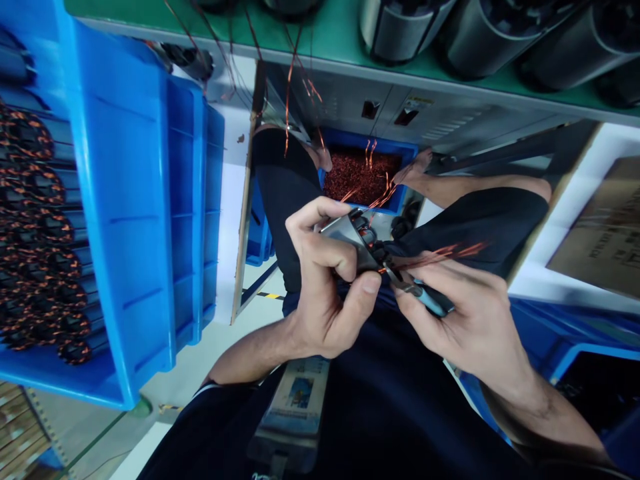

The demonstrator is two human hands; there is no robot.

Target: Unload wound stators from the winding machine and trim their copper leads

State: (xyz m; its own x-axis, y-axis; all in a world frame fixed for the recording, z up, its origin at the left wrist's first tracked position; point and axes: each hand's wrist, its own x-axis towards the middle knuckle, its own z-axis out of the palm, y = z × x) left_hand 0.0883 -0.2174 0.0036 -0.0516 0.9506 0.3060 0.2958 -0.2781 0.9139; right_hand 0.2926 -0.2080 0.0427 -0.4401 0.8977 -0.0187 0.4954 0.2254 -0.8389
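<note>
My left hand (330, 287) is wrapped round a motor stator (347, 240), a short metal cylinder with dark fittings on its end. Loose copper wires (385, 193) stick out from that end, some upward and some to the right. In my right hand (460, 307) is a pair of cutting pliers (427, 297) with blue and black handles. The plier jaws touch the stator's end near my left thumb, where copper wire comes out; whether they are closed on a wire I cannot tell.
Below the hands, a blue bin (410, 143) on the floor holds short copper clippings (357, 177). Several stators stand on the green bench (335, 33) ahead, wires hanging over its edge. At left, a large blue crate (120, 200) holds rows of wound stators. A cardboard box (600, 233) is at right.
</note>
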